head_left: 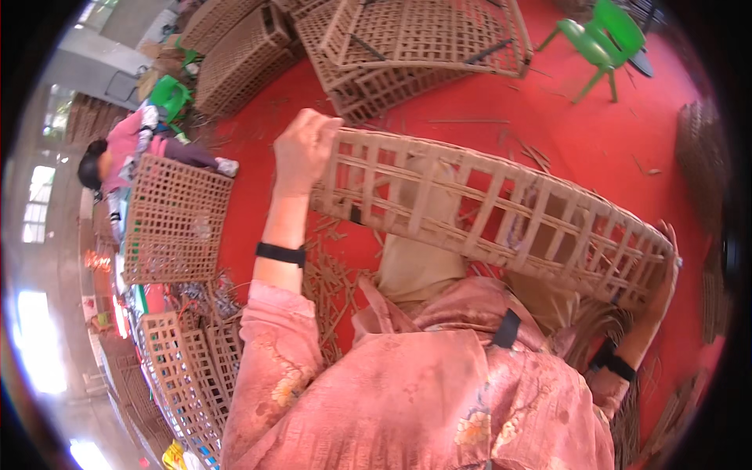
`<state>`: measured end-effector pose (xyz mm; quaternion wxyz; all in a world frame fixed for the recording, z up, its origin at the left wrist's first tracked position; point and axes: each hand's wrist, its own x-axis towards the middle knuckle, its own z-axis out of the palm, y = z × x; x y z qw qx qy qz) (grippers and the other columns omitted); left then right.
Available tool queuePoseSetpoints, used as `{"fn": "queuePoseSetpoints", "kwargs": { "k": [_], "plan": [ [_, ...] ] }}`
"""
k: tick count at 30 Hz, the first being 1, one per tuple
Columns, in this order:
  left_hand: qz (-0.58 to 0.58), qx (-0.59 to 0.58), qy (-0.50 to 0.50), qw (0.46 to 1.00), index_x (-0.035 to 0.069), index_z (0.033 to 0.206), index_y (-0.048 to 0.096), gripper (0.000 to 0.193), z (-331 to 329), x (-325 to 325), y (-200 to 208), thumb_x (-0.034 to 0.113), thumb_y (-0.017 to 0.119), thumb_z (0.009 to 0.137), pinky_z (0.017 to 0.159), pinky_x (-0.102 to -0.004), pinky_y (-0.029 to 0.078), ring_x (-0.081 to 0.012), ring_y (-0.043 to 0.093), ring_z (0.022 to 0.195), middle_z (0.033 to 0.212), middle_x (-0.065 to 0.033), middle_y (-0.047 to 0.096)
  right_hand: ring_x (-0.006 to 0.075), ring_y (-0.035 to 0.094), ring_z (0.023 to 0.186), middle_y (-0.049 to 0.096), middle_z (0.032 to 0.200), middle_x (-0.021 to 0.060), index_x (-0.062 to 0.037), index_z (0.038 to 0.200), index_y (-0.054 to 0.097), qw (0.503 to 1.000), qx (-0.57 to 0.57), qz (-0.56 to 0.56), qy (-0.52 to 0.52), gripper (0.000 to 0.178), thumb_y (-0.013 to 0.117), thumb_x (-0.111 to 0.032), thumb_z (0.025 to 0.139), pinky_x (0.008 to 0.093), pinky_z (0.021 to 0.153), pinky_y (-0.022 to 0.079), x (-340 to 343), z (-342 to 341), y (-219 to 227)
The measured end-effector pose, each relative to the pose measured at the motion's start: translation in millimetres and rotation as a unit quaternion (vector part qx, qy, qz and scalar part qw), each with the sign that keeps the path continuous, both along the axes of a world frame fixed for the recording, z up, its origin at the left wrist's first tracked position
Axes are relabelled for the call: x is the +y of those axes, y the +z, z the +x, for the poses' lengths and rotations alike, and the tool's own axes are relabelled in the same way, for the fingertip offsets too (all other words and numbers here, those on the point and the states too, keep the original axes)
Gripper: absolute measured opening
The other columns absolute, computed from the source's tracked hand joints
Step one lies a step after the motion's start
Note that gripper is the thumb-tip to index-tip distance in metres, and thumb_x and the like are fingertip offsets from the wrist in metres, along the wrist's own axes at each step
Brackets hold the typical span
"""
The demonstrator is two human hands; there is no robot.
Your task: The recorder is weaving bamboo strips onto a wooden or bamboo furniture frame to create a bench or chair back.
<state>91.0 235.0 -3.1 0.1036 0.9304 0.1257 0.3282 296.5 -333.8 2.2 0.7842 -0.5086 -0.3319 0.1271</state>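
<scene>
A long, shallow woven lattice basket [425, 188] of brown strips spans between my hands, tilted, its right end lower in the picture than its left. My left hand [304, 150] is closed around the upper rim at its left end. At the other end my right hand [668, 249] wraps the right edge, with part of its fingers hidden by the weave. Through the gaps my trousered legs [419, 262] show below. Dark bands circle both my wrists.
Stacked woven trays [427, 39] stand ahead on the red floor [258, 149], among scattered strip offcuts [333, 290]. A green chair [599, 43] is at far right. To the left, another person [129, 149] sits behind a lattice panel [180, 223]; more panels [176, 356] lean nearer me.
</scene>
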Motion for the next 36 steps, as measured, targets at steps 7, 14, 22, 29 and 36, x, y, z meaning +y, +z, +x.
{"fn": "queuePoseSetpoints", "kwargs": {
  "k": [7,14,22,29,36],
  "plan": [
    [-0.240,0.014,0.021,0.970,0.003,0.071,0.061,0.059,18,10,-10,0.056,0.060,0.098,0.064,-0.0328,0.047,-0.0148,0.059,0.066,0.065,-0.0070,0.059,0.0250,0.049,0.134,0.053,0.146,0.0127,0.0013,0.144,0.050,0.945,0.186,-0.098,-0.250,0.056,0.034,-0.040,0.110,0.0403,0.118,0.034,-75,44,-62],
    [-0.086,0.057,0.064,0.993,0.002,0.069,0.062,0.049,10,0,-6,0.043,0.065,0.095,0.061,-0.0468,0.047,-0.0355,0.060,0.065,0.072,-0.0168,0.062,0.0252,0.052,0.130,0.060,0.135,0.0135,0.0031,0.136,0.057,0.948,0.154,-0.131,-0.246,0.053,0.031,-0.036,0.111,0.0399,0.115,0.035,-64,45,-65],
    [-0.227,0.061,0.154,0.960,-0.001,0.069,0.061,0.055,-16,60,3,0.047,0.067,0.094,0.066,-0.0361,0.046,-0.0203,0.053,0.063,0.066,-0.0151,0.059,0.0200,0.062,0.108,0.066,0.121,0.0122,0.0027,0.123,0.065,0.954,0.188,-0.084,-0.218,0.052,0.032,-0.036,0.111,0.0346,0.098,0.049,21,22,-38],
    [-0.040,0.074,0.178,0.980,0.002,0.088,0.072,0.048,-10,89,15,0.048,0.065,0.094,0.080,-0.0410,0.050,-0.0322,0.067,0.080,0.088,-0.0143,0.068,0.0138,0.064,0.093,0.070,0.102,0.0059,0.0008,0.121,0.068,0.952,0.168,-0.087,-0.239,0.054,0.034,-0.041,0.111,0.0302,0.087,0.051,67,1,-36],
    [-0.071,0.156,-0.139,0.975,0.011,0.137,0.056,0.069,28,-140,33,0.014,0.079,0.073,0.119,-0.0461,0.030,-0.0307,0.048,0.134,0.141,-0.0108,0.055,0.0153,0.065,0.103,0.071,0.112,0.0085,0.0011,0.122,0.068,0.956,0.165,-0.096,-0.221,0.054,0.033,-0.038,0.112,0.0304,0.096,0.051,49,11,-49]
  ]
}}
